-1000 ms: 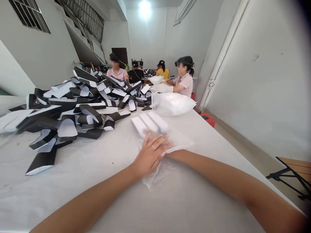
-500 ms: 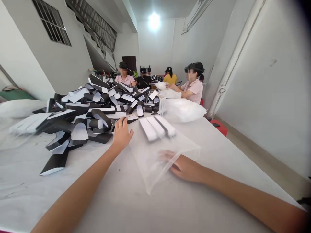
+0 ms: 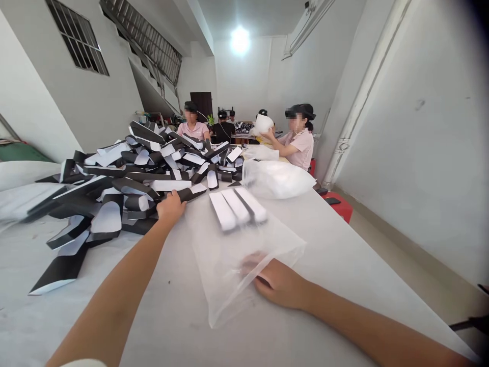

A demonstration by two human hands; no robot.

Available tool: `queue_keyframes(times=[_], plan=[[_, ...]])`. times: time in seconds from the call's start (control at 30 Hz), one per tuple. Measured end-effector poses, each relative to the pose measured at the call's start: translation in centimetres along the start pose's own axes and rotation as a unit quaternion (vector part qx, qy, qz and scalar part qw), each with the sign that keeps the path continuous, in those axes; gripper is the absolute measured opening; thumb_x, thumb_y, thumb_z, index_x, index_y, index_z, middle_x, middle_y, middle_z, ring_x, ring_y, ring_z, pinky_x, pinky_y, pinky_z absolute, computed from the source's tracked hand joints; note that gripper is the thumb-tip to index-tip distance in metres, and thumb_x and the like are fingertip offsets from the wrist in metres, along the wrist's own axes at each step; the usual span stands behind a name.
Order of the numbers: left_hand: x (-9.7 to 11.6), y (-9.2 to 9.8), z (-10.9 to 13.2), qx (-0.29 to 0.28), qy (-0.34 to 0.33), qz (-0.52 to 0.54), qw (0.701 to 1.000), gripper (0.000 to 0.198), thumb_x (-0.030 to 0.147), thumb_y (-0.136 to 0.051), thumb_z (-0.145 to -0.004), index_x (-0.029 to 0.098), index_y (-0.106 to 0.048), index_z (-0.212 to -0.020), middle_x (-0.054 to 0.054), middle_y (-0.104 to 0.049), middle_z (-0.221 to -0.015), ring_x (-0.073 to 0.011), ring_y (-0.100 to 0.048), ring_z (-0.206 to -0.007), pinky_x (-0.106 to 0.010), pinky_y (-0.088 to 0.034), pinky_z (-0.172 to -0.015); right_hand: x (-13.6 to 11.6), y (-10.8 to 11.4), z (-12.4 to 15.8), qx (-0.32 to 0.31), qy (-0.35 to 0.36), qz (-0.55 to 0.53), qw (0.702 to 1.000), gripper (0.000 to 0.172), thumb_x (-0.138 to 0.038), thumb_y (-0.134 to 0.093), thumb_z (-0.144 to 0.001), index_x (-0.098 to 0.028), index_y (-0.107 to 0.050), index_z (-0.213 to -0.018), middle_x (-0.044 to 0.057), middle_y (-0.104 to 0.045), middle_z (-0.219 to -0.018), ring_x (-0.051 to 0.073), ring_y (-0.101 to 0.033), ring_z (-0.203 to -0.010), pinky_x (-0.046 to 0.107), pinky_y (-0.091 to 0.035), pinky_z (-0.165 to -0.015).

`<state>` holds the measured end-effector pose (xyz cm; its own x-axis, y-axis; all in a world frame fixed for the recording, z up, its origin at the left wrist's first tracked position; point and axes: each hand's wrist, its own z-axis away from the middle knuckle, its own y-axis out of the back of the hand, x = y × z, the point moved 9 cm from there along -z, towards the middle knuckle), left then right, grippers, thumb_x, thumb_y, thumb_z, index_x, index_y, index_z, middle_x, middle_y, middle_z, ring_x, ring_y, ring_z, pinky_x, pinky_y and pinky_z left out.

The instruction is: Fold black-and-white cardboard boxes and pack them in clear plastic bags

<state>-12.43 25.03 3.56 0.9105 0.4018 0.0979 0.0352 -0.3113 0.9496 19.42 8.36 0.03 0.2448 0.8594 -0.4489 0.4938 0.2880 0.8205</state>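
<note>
My left hand [image 3: 171, 207] is closed at the right edge of a pile of black and white folded pieces [image 3: 110, 214], its fingers on a black piece [image 3: 187, 194]. A clear plastic bag [image 3: 206, 255] lies on the table with three white pieces [image 3: 237, 208] side by side in its far part. My right hand [image 3: 273, 280] is at the bag's near, open end, with its fingers inside under the film. The film blurs those fingertips, so their grip cannot be made out.
Beyond the bag a filled plastic bag [image 3: 280, 178] lies on the white table [image 3: 305, 244]. More wrapped white pieces [image 3: 23, 199] lie at the left. A person in pink [image 3: 300, 142] at the right holds a white bag. A red stool [image 3: 342, 206] stands beside the table.
My left hand has moved left and closed at a black piece in the pile. My right hand stays in the bag. The person at the right has raised a white bag. The view has shifted slightly.
</note>
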Motion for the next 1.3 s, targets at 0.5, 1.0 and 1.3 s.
queue_keyframes(times=[0.5, 1.0, 1.3], plan=[[0.4, 17.4, 9.7, 0.291, -0.134, 0.181, 0.930, 0.060, 0.050, -0.060, -0.085, 0.024, -0.040, -0.135, -0.007, -0.058, -0.122, -0.0238, -0.064, -0.090, -0.036, -0.050, -0.075, 0.1, 2.0, 0.7, -0.099, -0.085, -0.018, 0.991, 0.027, -0.012, -0.045, -0.086, -0.022, -0.069, -0.095, 0.005, -0.071, -0.092, 0.022, -0.065, -0.089, 0.036, -0.050, -0.080], [5.7, 3.4, 17.9, 0.033, -0.397, 0.205, 0.894, 0.053, 0.028, -0.060, -0.085, 0.028, -0.043, -0.135, -0.006, -0.059, -0.129, -0.0261, -0.056, -0.115, -0.040, -0.049, -0.092, 1.8, 8.2, -5.0, 0.023, -0.157, 0.033, 0.987, 0.055, -0.040, -0.062, -0.082, -0.029, -0.050, -0.134, 0.007, -0.055, -0.135, 0.028, -0.056, -0.117, 0.039, -0.047, -0.094], [3.1, 2.1, 16.0, -0.098, -0.304, 0.284, 0.904, 0.087, 0.044, -0.070, -0.077, 0.035, -0.021, -0.148, -0.007, -0.046, -0.143, -0.0299, -0.046, -0.128, -0.045, -0.042, -0.102, 3.6, 8.2, -4.8, 0.042, -0.168, 0.054, 0.983, 0.026, -0.015, -0.056, -0.079, -0.023, -0.063, -0.103, 0.005, -0.065, -0.107, 0.022, -0.062, -0.094, 0.033, -0.048, -0.080]])
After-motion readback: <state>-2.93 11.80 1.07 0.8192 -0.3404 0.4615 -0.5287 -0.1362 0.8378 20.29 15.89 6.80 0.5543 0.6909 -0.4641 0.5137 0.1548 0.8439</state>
